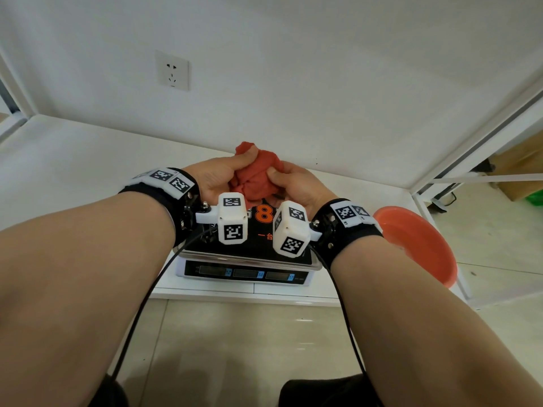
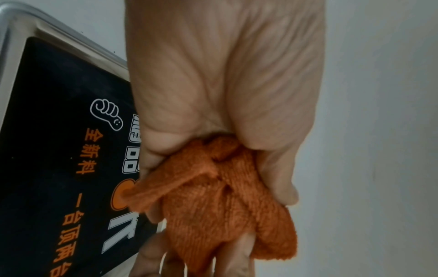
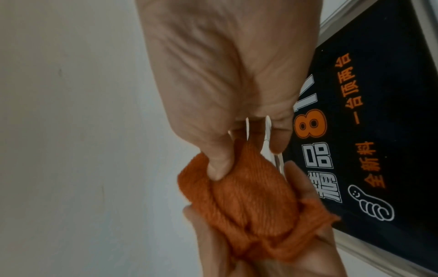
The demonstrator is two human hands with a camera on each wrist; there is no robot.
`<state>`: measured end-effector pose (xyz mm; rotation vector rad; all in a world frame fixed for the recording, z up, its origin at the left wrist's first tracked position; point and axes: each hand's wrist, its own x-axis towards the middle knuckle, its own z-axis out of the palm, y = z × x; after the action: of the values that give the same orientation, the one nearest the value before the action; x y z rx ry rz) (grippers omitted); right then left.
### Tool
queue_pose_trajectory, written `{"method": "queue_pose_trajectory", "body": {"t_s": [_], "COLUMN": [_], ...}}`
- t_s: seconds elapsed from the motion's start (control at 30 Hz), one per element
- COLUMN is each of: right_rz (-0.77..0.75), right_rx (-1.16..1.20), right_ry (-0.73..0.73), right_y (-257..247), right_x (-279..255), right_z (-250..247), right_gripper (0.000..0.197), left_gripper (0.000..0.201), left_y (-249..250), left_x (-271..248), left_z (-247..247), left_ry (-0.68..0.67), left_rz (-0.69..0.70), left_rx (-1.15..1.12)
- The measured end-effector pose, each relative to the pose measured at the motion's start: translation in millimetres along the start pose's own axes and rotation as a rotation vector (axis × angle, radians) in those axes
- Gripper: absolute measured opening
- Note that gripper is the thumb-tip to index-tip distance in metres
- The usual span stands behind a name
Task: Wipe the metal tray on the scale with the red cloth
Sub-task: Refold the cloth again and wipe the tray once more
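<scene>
Your forearms: both reach forward from the bottom of the head view, each strapped with a black wrist band carrying white marker blocks.

Your left hand [image 1: 216, 177]: raised over the far part of the scale, thumb and fingers [image 2: 163, 144] curled round the red cloth [image 1: 258, 177], gripping it.

Your right hand [image 1: 299, 185]: facing the left, thumb pressed into the same bundle, fingers [image 3: 279, 138] bent behind it, gripping it too.

Red cloth: bunched into a ball between your two sets of fingers, held above the tray, not touching it.

Metal tray [image 1: 249, 258]: beneath your fingers, on the scale [image 1: 244, 273]; a black printed sheet [image 2: 59, 150] with orange and white lettering lies in it.

Worktop [image 1: 88, 148]: white, carries the scale.

Red basin [image 1: 417, 245]: right of your right wrist; its contents cannot be seen.
</scene>
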<state>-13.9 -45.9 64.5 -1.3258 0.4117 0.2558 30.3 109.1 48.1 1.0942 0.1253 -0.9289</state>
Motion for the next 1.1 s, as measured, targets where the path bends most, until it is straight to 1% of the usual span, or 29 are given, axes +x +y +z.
{"method": "queue_pose_trajectory", "body": {"t_s": [0.03,0.07,0.13,0.17,0.23,0.27,0.3,0.4,0.43,0.5,0.53,0.57,0.6,0.67,0.7,0.77,0.83,0.87,0.93,1.0,1.03,1.1], "right_rz": [0.012,0.024,0.080,0.112,0.142,0.143,0.143,0.138,0.132,0.084,0.055,0.034,0.014,-0.029,-0.046,-0.069,-0.072,-0.073,-0.082,-0.097,-0.114,-0.169], "right_rx": [-0.062,-0.126,-0.181,-0.160,-0.106,-0.071,-0.037,-0.006,-0.037,-0.064,-0.042,-0.006,0.020,0.039,0.037,0.045,0.070,0.082,0.082,0.022,-0.037,-0.230], "right_ry": [0.044,0.094,0.154,0.148,0.101,0.065,0.026,-0.078,-0.103,-0.071,-0.024,0.028,0.064,0.104,0.107,0.091,0.052,0.037,0.035,0.083,0.109,0.143], "right_y": [-0.3,-0.3,0.8,0.2,-1.7,-2.9,-4.0,-5.1,-3.8,0.5,3.2,4.8,5.0,4.8,5.4,6.9,7.8,7.8,7.2,6.0,5.8,5.8], "right_x": [2.3,4.8,8.3,8.0,7.2,5.6,3.8,-5.0,-7.3,-5.8,-1.6,2.2,4.0,5.5,5.8,5.2,5.8,6.8,8.7,10.1,11.6,17.3], "right_z": [0.4,-0.2,-0.3,0.5,0.5,-0.5,-1.5,-4.2,-3.4,-0.4,-0.6,-1.8,-3.3,-8.7,-11.9,-17.9,-20.3,-20.4,-18.5,-16.3,-16.0,-16.6], "right_gripper": [0.004,0.004,0.016,0.016,0.010,0.013,0.017,0.018,0.018,0.019,0.025,0.030,0.030,0.024,0.022,0.022,0.025,0.026,0.026,0.026,0.028,0.037], "left_gripper": [0.064,0.059,0.045,0.037,0.020,0.013,0.011,0.032,0.033,0.028,0.030,0.034,0.039,0.046,0.046,0.038,0.027,0.024,0.027,0.020,0.017,0.022], "left_y": [-0.2,0.1,0.4,0.3,-1.5,-3.1,-4.8,-8.3,-9.2,-9.0,-8.0,-7.2,-6.7,-3.8,-2.1,0.0,-1.9,-3.3,-3.4,-0.2,1.6,3.4], "left_x": [0.3,0.2,0.9,0.9,-1.0,-1.3,-1.3,0.9,1.4,-0.3,-0.9,-0.6,0.1,3.0,2.7,3.0,-0.3,-0.7,3.0,6.0,7.1,9.4], "left_z": [-0.5,-0.3,-0.1,0.8,5.4,6.1,5.4,-0.9,-0.9,4.0,7.8,11.1,13.2,9.2,4.6,-7.1,-13.4,-14.5,-12.7,-7.5,-5.9,-5.6], "left_ry": [0.000,0.005,0.006,0.003,0.019,0.035,0.035,0.071,0.098,0.128,0.128,0.119,0.113,0.159,0.188,0.176,0.093,0.071,0.086,0.144,0.172,0.197], "left_rz": [0.014,0.041,0.125,0.158,0.183,0.182,0.176,0.168,0.192,0.256,0.271,0.273,0.268,0.259,0.236,0.136,0.019,-0.004,0.032,0.124,0.163,0.201], "left_rx": [-0.020,-0.040,-0.034,0.003,0.134,0.212,0.288,0.510,0.572,0.679,0.709,0.689,0.610,0.380,0.271,0.143,0.148,0.150,0.126,0.156,0.173,0.219]}}
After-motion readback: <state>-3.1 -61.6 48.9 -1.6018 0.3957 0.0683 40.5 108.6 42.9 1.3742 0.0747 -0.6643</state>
